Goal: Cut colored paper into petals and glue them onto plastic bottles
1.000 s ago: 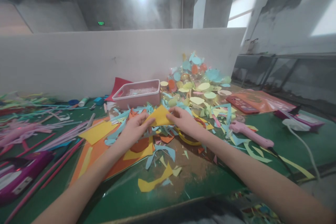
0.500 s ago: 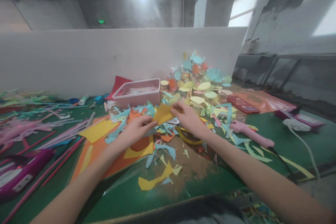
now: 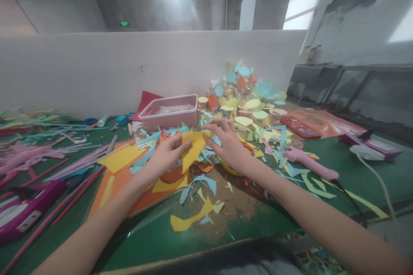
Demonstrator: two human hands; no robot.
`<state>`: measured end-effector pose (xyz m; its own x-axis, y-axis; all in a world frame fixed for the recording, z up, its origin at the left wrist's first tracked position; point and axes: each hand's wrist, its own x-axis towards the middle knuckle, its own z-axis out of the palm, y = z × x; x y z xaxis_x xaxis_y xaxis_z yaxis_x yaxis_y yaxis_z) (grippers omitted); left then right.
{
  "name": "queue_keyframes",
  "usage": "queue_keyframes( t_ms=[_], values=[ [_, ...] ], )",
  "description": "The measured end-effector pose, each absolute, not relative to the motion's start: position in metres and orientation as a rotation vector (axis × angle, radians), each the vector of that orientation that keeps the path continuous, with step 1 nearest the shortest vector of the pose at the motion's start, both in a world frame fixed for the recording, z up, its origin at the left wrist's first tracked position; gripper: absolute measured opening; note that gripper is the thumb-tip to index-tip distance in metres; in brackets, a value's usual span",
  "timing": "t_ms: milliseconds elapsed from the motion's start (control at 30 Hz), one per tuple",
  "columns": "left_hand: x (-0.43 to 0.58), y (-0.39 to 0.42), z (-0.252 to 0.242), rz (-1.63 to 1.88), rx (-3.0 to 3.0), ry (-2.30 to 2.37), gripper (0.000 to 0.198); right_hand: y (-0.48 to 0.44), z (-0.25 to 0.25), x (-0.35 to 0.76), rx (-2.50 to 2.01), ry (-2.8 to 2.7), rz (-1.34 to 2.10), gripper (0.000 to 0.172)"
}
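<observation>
A piece of yellow paper (image 3: 192, 148) is held up over the scraps in the middle of the table. My left hand (image 3: 169, 152) pinches its left edge between thumb and fingers. On the other side, my right hand (image 3: 227, 144) has its thumb and fingertips at the upper right corner, closed on the paper. Yellow-handled scissors (image 3: 232, 171) lie below my right hand, partly covered by it. Left of the hands, another yellow sheet (image 3: 121, 158) rests on orange paper (image 3: 102, 189).
Behind the hands stands a pink basket (image 3: 169, 117), with a heap of clear cups and coloured paper discs (image 3: 245, 90) to its right. A pink glue gun (image 3: 311, 164) lies at right. Pipe cleaners (image 3: 77, 163) and a purple device (image 3: 30, 210) occupy the left side.
The yellow paper has turned between my hands and now hangs lower, showing more of its face. My right hand's fingers have lifted and spread a little; my left hand has shifted slightly.
</observation>
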<state>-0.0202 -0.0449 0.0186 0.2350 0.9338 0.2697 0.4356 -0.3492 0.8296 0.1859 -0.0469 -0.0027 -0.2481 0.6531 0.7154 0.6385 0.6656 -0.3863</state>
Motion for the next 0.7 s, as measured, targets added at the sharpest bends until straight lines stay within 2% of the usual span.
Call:
queue_keyframes(
  t_ms=[67, 133, 367, 700],
  values=[
    [-0.021, -0.044, 0.018, 1.056, 1.82, 1.272, 0.034, -0.048, -0.004, 0.186, -0.972, -2.011, -0.122, 0.042],
    [-0.022, -0.042, 0.016, 1.045, 1.751, 1.268, 0.037, -0.049, -0.006, 0.185, -0.918, -2.092, -0.21, 0.046],
    [-0.024, -0.036, 0.008, 0.971, 1.673, 1.184, 0.045, -0.043, -0.009, 0.184, -0.812, -2.183, -0.33, 0.026],
    [-0.026, -0.028, 0.001, 1.057, 1.514, 1.074, 0.04, -0.04, -0.008, 0.19, -0.753, -2.162, -0.305, 0.03]
  ],
)
